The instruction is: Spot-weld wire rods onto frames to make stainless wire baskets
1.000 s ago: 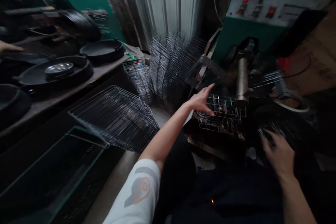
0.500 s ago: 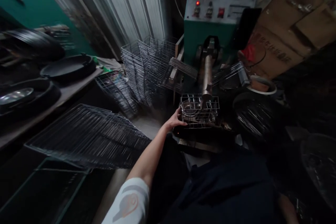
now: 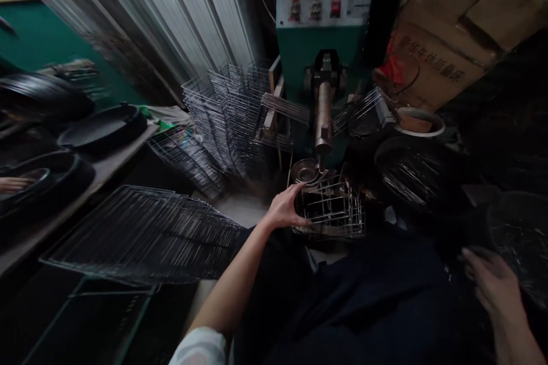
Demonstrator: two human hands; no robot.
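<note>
My left hand (image 3: 284, 209) grips the left side of a small wire basket (image 3: 331, 211), thumb toward me and fingers at its far edge. The basket sits tilted in front of a green spot-welding machine (image 3: 295, 63). Just beyond the basket are the machine's metal arm (image 3: 324, 114) and a round metal piece (image 3: 306, 171) beneath it. My right hand (image 3: 492, 279) is low on the right, near a dark bin (image 3: 518, 234) with thin shiny pieces inside. Dim light and blur hide whether its fingers hold anything.
Tall stacks of wire racks (image 3: 226, 120) stand left of the machine. Nearer lies a wide pile of wire grids (image 3: 145, 234). Another person's hand (image 3: 15, 184) shows at the far left by black round pans (image 3: 103, 128). A round container of wires (image 3: 411, 177) and cardboard boxes (image 3: 445, 63) are right.
The wire basket has come toward me, away from the welder's arm, and tilted, with my left hand on it. My right hand has risen into fuller view. The camera view has shifted.
</note>
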